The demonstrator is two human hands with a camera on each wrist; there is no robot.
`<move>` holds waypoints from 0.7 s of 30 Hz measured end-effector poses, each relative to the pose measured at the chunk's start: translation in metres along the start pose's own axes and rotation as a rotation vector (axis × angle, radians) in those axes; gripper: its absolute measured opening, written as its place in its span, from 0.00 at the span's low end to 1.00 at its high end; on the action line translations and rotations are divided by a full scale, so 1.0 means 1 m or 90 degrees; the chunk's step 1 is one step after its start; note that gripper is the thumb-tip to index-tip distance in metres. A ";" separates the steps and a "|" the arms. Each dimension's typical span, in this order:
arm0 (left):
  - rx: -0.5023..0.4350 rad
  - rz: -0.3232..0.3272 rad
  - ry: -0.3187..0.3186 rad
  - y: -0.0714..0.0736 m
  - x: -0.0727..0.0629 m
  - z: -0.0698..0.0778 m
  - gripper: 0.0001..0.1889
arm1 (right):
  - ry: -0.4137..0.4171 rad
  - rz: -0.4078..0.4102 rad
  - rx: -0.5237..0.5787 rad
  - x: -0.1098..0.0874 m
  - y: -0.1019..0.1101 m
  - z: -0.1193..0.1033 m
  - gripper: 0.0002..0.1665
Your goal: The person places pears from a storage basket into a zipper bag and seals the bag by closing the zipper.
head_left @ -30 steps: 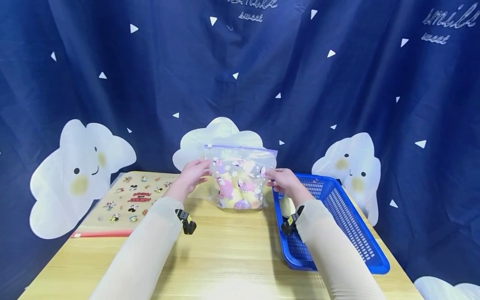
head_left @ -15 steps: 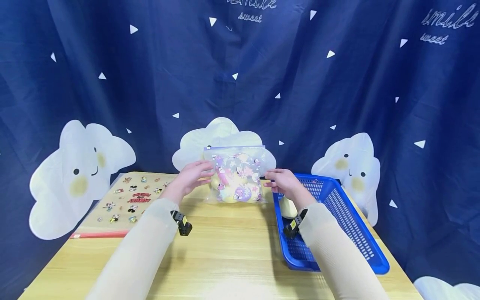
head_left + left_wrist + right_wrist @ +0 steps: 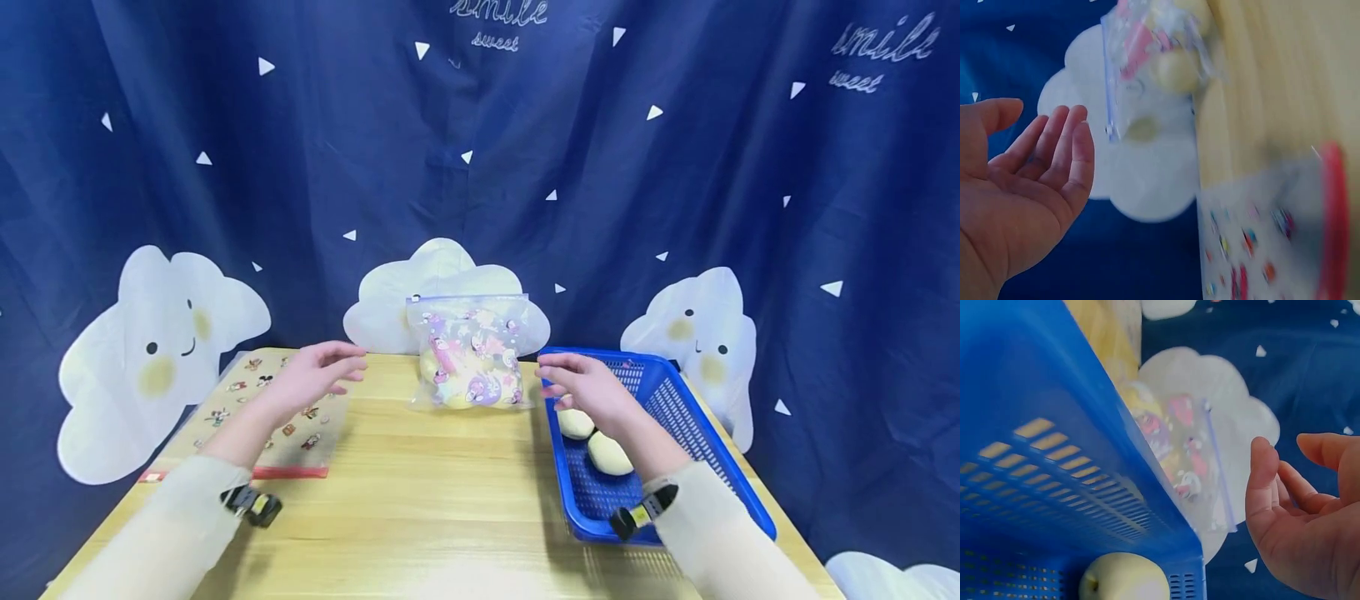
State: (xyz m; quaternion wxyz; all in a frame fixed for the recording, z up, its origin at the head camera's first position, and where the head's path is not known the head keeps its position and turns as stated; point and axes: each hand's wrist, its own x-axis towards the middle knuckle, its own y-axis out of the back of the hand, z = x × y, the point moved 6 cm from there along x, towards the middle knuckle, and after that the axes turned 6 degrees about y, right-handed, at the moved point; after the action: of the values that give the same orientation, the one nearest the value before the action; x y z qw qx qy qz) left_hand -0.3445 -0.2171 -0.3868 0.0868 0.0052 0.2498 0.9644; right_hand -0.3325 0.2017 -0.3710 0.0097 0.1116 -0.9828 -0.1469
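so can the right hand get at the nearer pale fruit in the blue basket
Probably yes: the right hand is empty and close by, the blue basket is open on top, and nothing visible covers the nearer pale fruit.

1. The curtain (image 3: 465, 108) hung behind the table (image 3: 442, 500).
2. The bag (image 3: 476, 354) stood near the table's back edge, around the middle, with items (image 3: 1179, 70) inside it.
3. The pouch (image 3: 300, 450) lay on the table, left of the bag and apart from it.
4. The basket (image 3: 690, 417) rested on the table, right of the bag.
5. Two fruits (image 3: 611, 454) sat in the basket toward its left side, one farther back.
6. The bag stood between the left hand (image 3: 318, 375), on the pouch's side, and the right hand (image 3: 592, 390), on the basket's side.
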 end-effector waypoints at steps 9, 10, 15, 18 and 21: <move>0.335 -0.044 -0.094 0.009 -0.054 -0.050 0.17 | 0.007 -0.050 0.046 -0.057 -0.007 0.004 0.31; 0.355 -0.059 -0.086 0.009 -0.058 -0.055 0.19 | 0.007 -0.058 0.047 -0.061 -0.009 0.004 0.31; 0.401 -0.107 -0.005 0.013 -0.065 -0.084 0.25 | 0.015 -0.092 0.066 -0.072 -0.013 0.008 0.31; 0.412 -0.113 -0.001 0.015 -0.065 -0.093 0.19 | 0.014 -0.100 0.078 -0.074 -0.014 0.011 0.31; 0.427 -0.107 -0.023 0.015 -0.064 -0.096 0.12 | 0.009 -0.100 0.083 -0.076 -0.014 0.013 0.30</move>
State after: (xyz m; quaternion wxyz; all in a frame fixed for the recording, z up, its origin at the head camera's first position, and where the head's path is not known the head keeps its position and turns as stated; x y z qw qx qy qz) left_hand -0.2892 -0.2873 -0.4614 0.1636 0.0301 0.5506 0.8181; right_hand -0.2564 0.2098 -0.3866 -0.0020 0.1896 -0.9784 -0.0820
